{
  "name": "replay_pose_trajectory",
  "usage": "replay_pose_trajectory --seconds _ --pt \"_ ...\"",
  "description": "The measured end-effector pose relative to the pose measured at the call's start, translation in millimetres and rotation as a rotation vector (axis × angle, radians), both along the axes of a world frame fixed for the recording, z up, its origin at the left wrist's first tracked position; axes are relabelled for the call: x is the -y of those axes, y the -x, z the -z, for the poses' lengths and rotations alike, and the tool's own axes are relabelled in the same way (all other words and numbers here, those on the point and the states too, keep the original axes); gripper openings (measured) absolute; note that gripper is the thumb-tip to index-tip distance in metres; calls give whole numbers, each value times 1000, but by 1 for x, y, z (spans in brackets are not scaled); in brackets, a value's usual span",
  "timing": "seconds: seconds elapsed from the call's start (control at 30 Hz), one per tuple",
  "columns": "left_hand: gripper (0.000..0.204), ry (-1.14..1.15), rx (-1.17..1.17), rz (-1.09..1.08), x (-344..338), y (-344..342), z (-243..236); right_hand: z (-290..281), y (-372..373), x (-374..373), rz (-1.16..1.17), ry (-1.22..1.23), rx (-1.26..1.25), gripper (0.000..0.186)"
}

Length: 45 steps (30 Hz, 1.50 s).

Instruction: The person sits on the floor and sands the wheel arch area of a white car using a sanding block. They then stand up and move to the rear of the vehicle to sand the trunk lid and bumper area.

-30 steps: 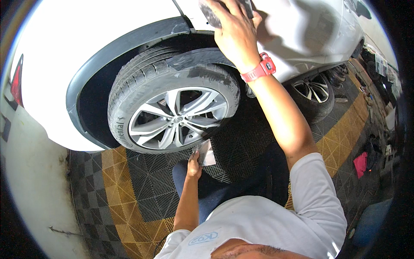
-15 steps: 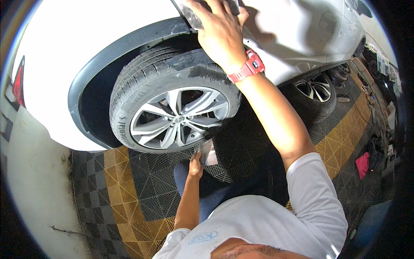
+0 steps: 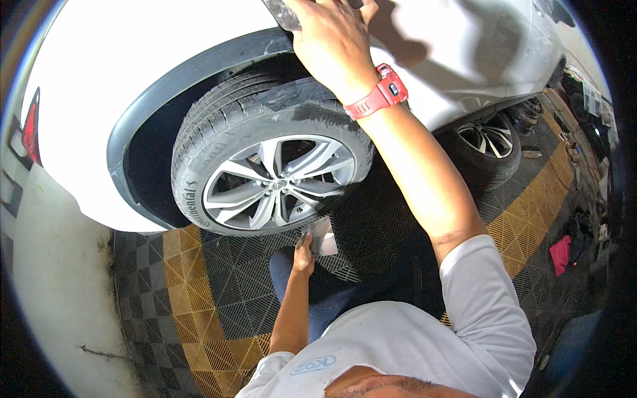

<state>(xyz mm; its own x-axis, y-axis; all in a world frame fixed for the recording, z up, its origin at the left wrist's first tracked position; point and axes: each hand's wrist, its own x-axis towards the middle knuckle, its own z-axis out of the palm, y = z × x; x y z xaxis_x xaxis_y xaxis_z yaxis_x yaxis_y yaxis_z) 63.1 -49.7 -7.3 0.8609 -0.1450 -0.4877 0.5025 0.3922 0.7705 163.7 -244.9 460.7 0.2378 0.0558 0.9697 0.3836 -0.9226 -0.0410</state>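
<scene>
My right hand [image 3: 336,45], a red watch [image 3: 378,96] on its wrist, reaches up to the white car body [image 3: 166,36] above the rear wheel arch. Its fingers are closed on a flat grey piece [image 3: 284,14] against the panel; the top edge cuts off part of both, so its kind is unclear. Low in front of the wheel [image 3: 279,186], my left hand [image 3: 303,255] grips a thin, pale grey rectangular plate [image 3: 325,237] by its left side. The black wheel-arch trim [image 3: 142,109] curves over the tyre, left of my right forearm.
Black and yellow floor tiles [image 3: 192,292] lie under the car. Another wheel [image 3: 488,149] lies at its right side. A pink cloth [image 3: 561,255] and assorted clutter are on the far right. A stained pale wall [image 3: 60,278] stands at left.
My right hand has slid a little up and to the left along the panel with the grey piece. My left hand keeps its hold on the plate, nearly still.
</scene>
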Motion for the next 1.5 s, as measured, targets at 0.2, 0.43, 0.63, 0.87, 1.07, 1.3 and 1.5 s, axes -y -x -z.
replay_pose_trajectory --seconds 0.2,0.43,0.63,0.87,1.07,1.3,1.5 --pt "66 -38 -12 47 -3 -1 3 56 -17 19 -20 55 30 64" --pt "53 -45 -11 -10 1 3 -3 56 -9 49 -35 -94 7 76" --pt "57 -78 10 10 -5 4 3 21 -7 40 7 -157 47 68" --pt "61 -192 -97 -33 5 9 -27 28 -16 34 35 -143 57 71" --pt "58 -69 -6 18 -2 1 2 76 -26 44 -32 -108 34 77" --pt "59 -44 -4 8 -3 2 8 54 6 49 -29 -191 51 73" --pt "56 -213 438 43 6 -1 -50 15 18 54 -51 -249 36 68"
